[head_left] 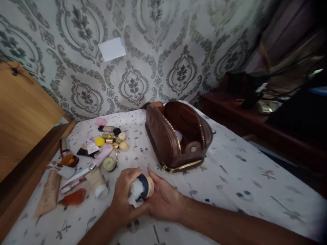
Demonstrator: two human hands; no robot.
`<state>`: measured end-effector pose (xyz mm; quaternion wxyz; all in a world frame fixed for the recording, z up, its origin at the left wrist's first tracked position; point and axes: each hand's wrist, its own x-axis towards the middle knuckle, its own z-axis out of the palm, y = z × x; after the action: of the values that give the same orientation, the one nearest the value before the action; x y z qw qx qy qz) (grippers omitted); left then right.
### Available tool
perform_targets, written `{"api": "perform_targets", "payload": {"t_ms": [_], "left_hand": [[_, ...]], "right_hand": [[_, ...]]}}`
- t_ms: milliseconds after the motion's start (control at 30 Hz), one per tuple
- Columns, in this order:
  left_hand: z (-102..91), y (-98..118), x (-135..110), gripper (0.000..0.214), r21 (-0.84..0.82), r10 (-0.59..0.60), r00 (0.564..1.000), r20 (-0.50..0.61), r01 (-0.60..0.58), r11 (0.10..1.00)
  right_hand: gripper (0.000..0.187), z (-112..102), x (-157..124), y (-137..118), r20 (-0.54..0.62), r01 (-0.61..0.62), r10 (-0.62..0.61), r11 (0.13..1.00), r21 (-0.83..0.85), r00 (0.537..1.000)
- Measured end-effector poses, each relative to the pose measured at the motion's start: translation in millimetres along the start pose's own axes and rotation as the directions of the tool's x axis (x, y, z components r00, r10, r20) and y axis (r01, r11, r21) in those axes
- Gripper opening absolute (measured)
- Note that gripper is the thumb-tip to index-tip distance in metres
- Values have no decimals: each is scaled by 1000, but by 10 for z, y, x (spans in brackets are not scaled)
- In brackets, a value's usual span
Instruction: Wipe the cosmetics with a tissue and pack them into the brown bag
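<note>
At lower centre, the left hand (121,192) curls around a white tissue (137,188) against a small jar (146,186) cupped in the right hand (166,197); fingers partly cover the jar. Above right, a brown bag (160,136) gapes, its inside mostly dark. A beige tube (95,182) and overlapping cosmetics crowd the left; clutter (265,106) at right is too dark to identify.

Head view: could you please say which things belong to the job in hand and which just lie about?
Likely belonging:
navy-and-cream round jar, held
crumpled white tissue, held
open brown leather bag
assorted small cosmetics

Apparently unrelated:
white rectangular paper
dark-red furniture
</note>
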<state>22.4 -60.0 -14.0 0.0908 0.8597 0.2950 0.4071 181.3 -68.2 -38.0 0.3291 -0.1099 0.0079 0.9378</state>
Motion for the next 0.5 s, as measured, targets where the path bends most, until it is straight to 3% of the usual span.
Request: {"api": "perform_targets", "payload": {"t_ms": [67,167,300,367,500], "left_hand": [[4,-26,-7,51,9,2,1000,2,-2,1000],[4,-48,7,39,-79,-167,986,-5,166,983],[-44,-74,48,29,-327,-469,882,47,457,827],[-60,-100,65,31,-414,-544,838,53,514,751],[-45,-151,76,42,-483,-613,790,17,544,687]], "right_hand": [[50,-10,-1,-7,2,12,-12,1000,-8,1000],[37,-7,-12,-8,39,24,-23,999,-32,999],[32,37,-43,-10,107,-8,17,996,-85,994],[36,45,-48,-20,91,-17,28,993,-120,995],[41,7,-34,-45,-3,-24,24,992,-127,1000]]}}
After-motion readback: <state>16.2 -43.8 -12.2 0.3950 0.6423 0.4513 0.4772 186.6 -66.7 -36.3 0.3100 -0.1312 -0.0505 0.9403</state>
